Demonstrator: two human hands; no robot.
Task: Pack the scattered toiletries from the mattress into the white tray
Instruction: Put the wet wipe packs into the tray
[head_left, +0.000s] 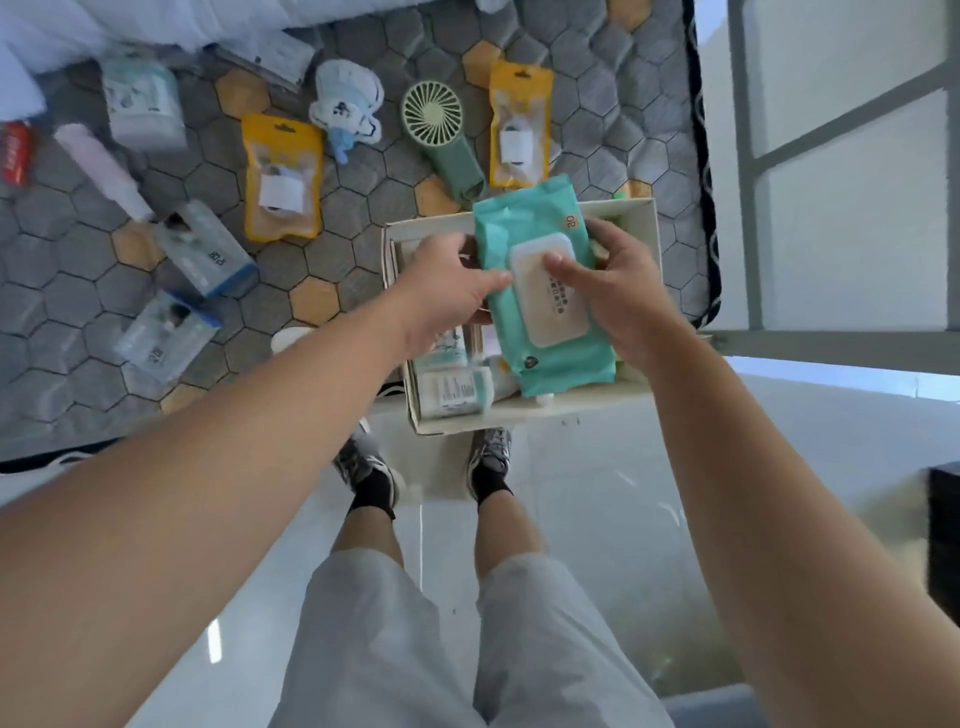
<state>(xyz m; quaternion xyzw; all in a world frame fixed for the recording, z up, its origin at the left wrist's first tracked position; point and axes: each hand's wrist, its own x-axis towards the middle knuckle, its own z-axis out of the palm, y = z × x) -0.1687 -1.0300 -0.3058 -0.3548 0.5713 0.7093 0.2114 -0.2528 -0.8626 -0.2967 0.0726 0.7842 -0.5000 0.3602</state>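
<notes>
A teal pack of wet wipes (524, 218) with a white flip lid hangs over the white tray (524, 415), held from both sides. My left hand (447, 291) grips its left edge and my right hand (618, 291) holds its right side, thumb on the lid. The tray sits at the mattress corner nearest me and holds several small packs, partly hidden under the wipes. Scattered on the hexagon-patterned mattress (72, 260) lie two yellow pouches (283, 176) (519, 124), a green hand fan (441, 135), two clear boxes (208, 249) (166, 338) and a pink tube (101, 166).
A white and blue cloth item (345, 104), a clear tub (143, 104), a flat packet (270, 57) and a red can (15, 153) lie further back. A white cup (288, 338) stands left of the tray. White bedding (78, 26) is at far left. Window frame (748, 156) at right, tiled floor below.
</notes>
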